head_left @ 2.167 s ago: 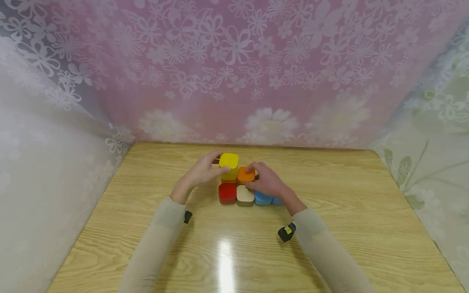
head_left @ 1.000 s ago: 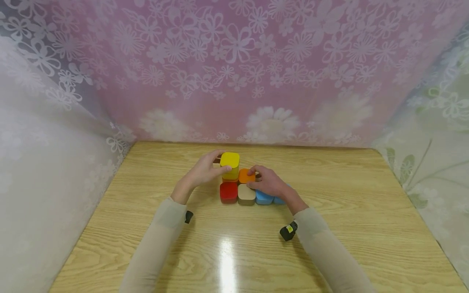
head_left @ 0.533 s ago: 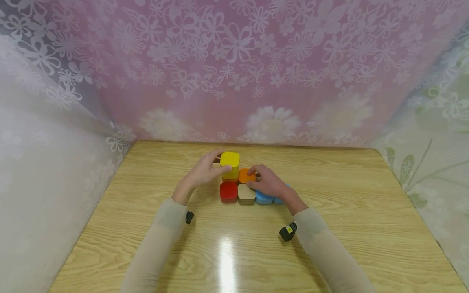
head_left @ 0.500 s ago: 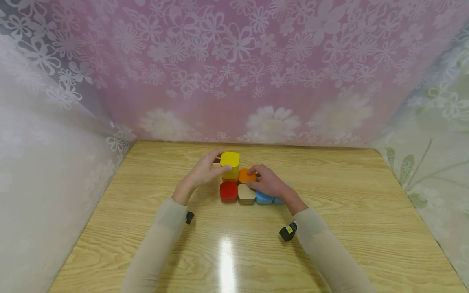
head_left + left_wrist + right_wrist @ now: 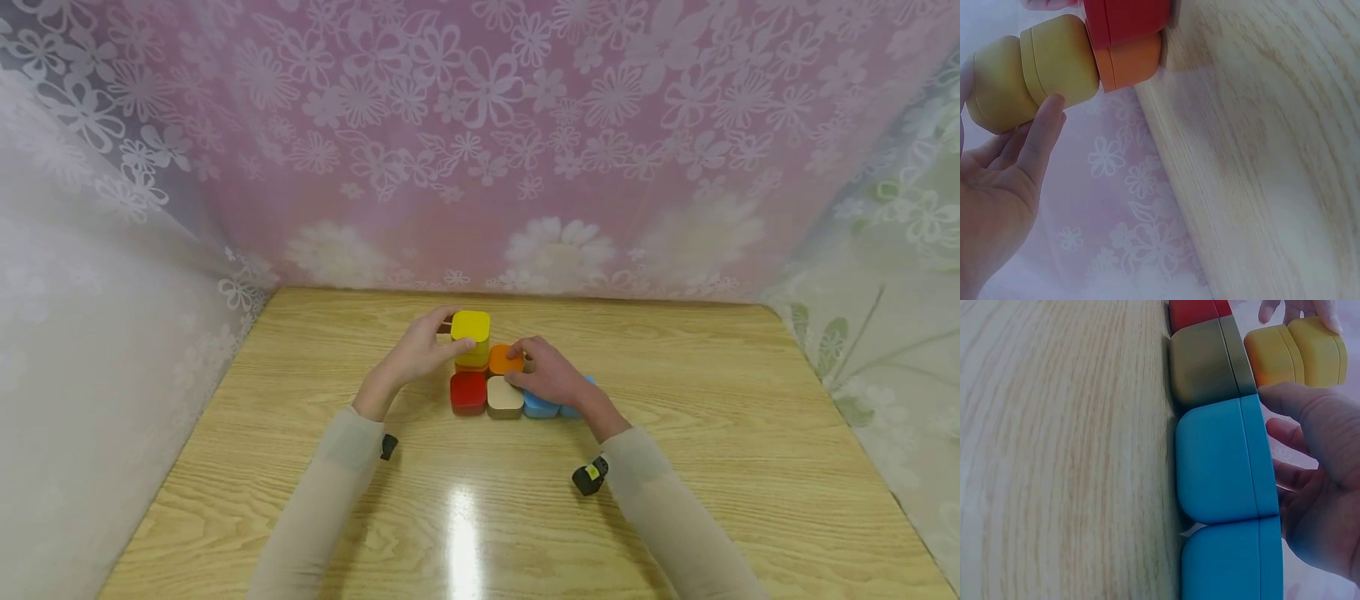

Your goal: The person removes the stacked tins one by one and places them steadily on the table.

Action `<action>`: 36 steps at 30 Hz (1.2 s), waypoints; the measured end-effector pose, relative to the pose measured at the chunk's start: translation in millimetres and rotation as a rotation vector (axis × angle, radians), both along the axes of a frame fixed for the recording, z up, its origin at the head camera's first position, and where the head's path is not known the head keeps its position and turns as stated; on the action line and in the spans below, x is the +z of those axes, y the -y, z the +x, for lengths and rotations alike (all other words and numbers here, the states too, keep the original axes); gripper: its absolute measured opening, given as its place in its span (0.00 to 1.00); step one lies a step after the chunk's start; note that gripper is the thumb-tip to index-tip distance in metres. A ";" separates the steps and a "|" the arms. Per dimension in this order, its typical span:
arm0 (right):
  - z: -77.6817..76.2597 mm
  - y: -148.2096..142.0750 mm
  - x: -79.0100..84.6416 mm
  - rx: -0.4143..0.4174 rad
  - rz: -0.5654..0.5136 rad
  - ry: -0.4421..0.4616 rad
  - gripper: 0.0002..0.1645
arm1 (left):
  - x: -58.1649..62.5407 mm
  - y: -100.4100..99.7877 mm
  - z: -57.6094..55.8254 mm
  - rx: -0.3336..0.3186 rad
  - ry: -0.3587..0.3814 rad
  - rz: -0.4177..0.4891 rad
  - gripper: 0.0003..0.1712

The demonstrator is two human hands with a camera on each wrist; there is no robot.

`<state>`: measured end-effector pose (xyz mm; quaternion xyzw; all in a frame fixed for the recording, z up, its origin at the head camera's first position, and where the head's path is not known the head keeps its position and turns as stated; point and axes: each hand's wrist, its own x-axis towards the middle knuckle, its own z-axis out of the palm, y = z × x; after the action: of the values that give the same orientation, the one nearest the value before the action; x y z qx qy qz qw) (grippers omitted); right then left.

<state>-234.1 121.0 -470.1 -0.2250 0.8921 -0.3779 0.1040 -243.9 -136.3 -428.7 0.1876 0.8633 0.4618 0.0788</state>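
Note:
My left hand (image 5: 420, 346) grips a stack of two yellow boxes (image 5: 471, 327), small, with rounded corners and a lid seam. Its thumb lies across their front and the other fingers reach behind. In the left wrist view the lower yellow box (image 5: 1063, 59) sits on an orange box (image 5: 1135, 59) behind a red box (image 5: 1138, 19). Beside the stack, my right hand (image 5: 551, 371) pinches another orange box (image 5: 504, 360) at its right side with thumb and index finger. In the right wrist view the beige box (image 5: 1207, 362) hides that orange box.
A front row stands on the wooden table (image 5: 420, 517): the red box, the beige box, then two blue boxes (image 5: 1222, 462), partly under my right hand in the head view. A pink flowered curtain (image 5: 480, 167) hangs at the table's back edge, with pale cloth at both sides.

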 end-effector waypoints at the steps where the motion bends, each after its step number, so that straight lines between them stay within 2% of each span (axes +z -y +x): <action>1: 0.7 -0.1 0.5 0.001 -0.004 0.004 0.17 | 0.1 -0.1 0.3 0.001 0.000 0.002 0.40; 11: 3.7 -1.1 2.3 -0.039 0.007 0.035 0.22 | -0.2 -0.6 1.5 -0.001 -0.011 0.012 0.39; 25: 4.2 -1.8 0.9 -0.044 -0.007 -0.006 0.23 | -3.3 -0.8 0.5 0.004 -0.022 0.018 0.39; 30: 4.5 1.8 8.5 -0.044 -0.051 -0.026 0.28 | -5.0 -1.7 0.2 0.004 -0.020 0.039 0.38; 36: 5.7 15.9 27.5 -0.016 -0.177 -0.076 0.35 | -5.5 -1.5 1.3 -0.003 -0.019 0.057 0.38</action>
<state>-228.4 105.1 -442.6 -0.2404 0.8602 -0.4472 0.0467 -242.6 -134.8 -434.2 0.1954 0.8501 0.4846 0.0661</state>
